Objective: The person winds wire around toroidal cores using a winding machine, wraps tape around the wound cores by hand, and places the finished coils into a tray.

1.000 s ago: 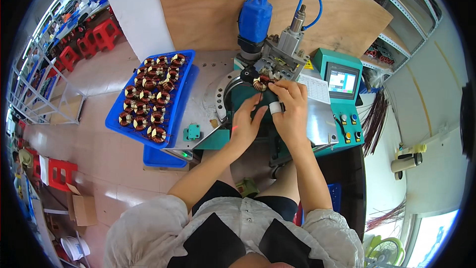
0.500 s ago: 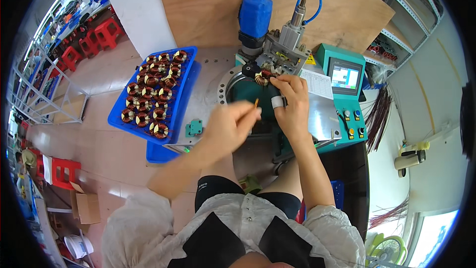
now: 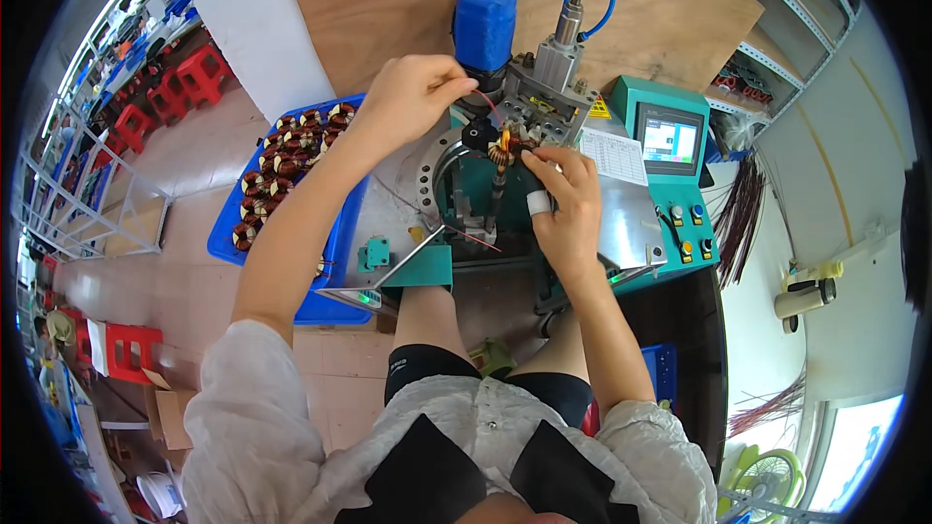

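Observation:
A toroidal coil [image 3: 504, 152] of copper wire sits at the machine's winding head, beside a black round part [image 3: 478, 135]. My right hand [image 3: 568, 209], with a white band round one digit, closes its fingertips on the coil's right side. Above and left of it, my left hand [image 3: 413, 102] is closed in a pinch on a thin reddish copper wire [image 3: 490, 107], which runs down to the coil. Below the coil stands an upright metal rod [image 3: 497, 196] within the ring opening. Another thin wire end [image 3: 481, 239] sticks out over the machine's front edge.
A blue tray [image 3: 228, 243] of finished-looking coils stands left, partly behind my left forearm. A green control box with a screen [image 3: 670, 140] and buttons is at right. A blue-covered motor [image 3: 484, 27] and metal cylinder [image 3: 557, 66] rise behind. Wire bundles [image 3: 741, 223] hang farther right.
My left hand has moved up from the machine's front to above the coil, drawing the wire upward. My right hand stays at the coil. The upright rod below the coil now shows.

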The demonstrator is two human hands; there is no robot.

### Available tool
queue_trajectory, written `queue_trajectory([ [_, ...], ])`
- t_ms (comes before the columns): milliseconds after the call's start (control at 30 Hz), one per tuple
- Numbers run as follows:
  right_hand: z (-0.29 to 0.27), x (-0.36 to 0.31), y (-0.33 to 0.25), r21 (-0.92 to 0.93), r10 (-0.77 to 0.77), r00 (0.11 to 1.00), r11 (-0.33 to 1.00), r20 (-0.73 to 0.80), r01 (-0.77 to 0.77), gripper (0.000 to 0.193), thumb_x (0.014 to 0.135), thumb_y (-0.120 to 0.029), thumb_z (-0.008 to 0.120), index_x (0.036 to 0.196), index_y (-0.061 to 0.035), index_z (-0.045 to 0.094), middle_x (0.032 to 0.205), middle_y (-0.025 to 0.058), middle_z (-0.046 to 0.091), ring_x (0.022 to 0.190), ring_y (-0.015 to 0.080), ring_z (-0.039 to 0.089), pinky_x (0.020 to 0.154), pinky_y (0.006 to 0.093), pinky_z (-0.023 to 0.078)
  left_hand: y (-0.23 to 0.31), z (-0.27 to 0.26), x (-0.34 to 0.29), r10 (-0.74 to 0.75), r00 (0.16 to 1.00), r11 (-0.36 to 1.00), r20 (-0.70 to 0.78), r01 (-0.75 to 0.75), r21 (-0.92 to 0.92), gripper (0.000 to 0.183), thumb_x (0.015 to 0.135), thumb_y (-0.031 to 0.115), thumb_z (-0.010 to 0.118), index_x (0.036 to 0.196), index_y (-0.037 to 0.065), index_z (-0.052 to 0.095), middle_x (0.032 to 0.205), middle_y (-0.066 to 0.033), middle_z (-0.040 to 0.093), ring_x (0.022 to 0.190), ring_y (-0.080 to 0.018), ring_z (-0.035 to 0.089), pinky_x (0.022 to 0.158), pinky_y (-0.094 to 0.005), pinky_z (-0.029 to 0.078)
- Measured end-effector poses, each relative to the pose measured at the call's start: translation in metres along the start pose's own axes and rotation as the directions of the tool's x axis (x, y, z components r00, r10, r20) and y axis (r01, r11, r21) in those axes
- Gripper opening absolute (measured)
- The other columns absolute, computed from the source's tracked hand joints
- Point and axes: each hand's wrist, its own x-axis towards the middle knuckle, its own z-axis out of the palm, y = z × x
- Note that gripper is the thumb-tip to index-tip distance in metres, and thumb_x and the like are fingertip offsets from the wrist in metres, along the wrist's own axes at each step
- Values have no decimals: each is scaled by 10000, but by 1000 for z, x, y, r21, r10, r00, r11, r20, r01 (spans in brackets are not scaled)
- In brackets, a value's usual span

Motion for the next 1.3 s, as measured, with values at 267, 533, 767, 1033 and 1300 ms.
queue_trajectory([
  [267,63,-75,11,279,425,903,861,66,-426,532,743,127,534,1258,6,482,1180,158,569,1064,282,569,922,341,454,28,-13,-54,-30,997,980,-68,42,193,201,855,240,695,936,62,645,566,-110,575,469,-233,534,485,-360,386],
  [533,19,-84,-51,366,362,864,796,348,-481,367,794,51,552,1155,-16,571,745,125,600,618,195,592,597,274,458,28,-3,-87,-38,988,999,-153,33,-34,124,856,147,703,899,41,655,505,-62,440,443,-127,361,446,-294,310],
  [767,-21,71,-34,-81,158,987,984,12,-157,276,733,-76,574,978,-23,688,809,224,666,744,400,645,682,461,515,25,29,-115,-150,977,957,-154,105,-269,115,858,118,703,904,19,667,572,-52,567,477,-82,474,458,-254,360],
  [1033,-5,118,-25,-302,157,962,949,225,-85,190,763,-111,622,910,-70,733,763,176,677,721,343,658,696,436,519,11,67,-111,-310,950,845,41,295,-445,189,918,150,630,1005,-9,680,775,-74,704,629,-85,641,549,-240,478],
  [1300,28,-67,-23,155,416,907,894,65,-421,400,814,57,541,1213,23,547,1037,204,624,918,306,649,843,341,498,-7,135,-104,-180,983,801,24,161,-577,205,919,97,602,1074,-37,589,880,-104,670,801,-177,647,766,-303,504],
])
